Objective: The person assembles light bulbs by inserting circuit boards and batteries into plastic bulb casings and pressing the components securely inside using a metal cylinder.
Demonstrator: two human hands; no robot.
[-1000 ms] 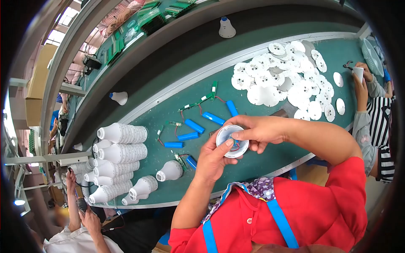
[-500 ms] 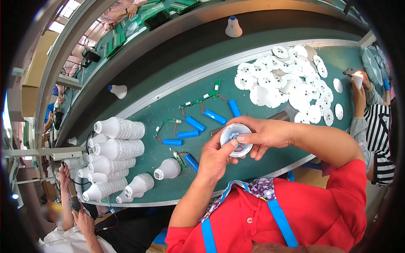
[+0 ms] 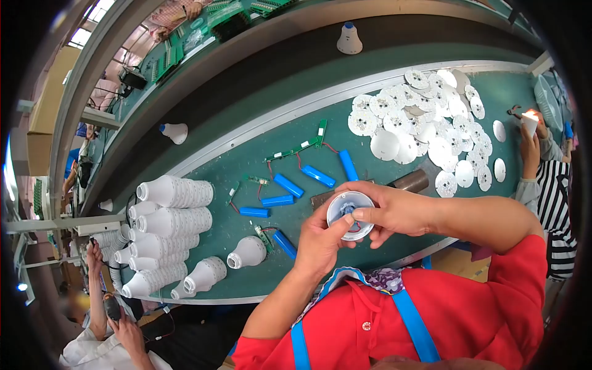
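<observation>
A white bulb housing (image 3: 366, 203) is held between both hands, its wide open end facing up. My left hand (image 3: 320, 242) wraps its left side, and my right hand (image 3: 394, 211) grips it from the right. Both thumbs reach inside, pressing near a bluish part and a red wire; the exact part under the thumbs is hard to make out. Just beyond the hands lie blue cylindrical batteries (image 3: 319, 176) wired to narrow green circuit boards (image 3: 296, 150). Another battery (image 3: 284, 244) with a small board lies beside a loose bulb housing (image 3: 247, 251).
Stacked bulb housings (image 3: 176, 221) stand on the left. White round LED boards (image 3: 385, 145) are piled at the right behind a brown bar (image 3: 412, 181). Along the dark belt stand bulbs (image 3: 349, 40). Co-workers' hands (image 3: 529, 148) show right, lower left and top.
Both hands and the bulb housing have shifted slightly down and right in view. The thumbs still press inside it. The co-worker's white piece at right has moved a little.
</observation>
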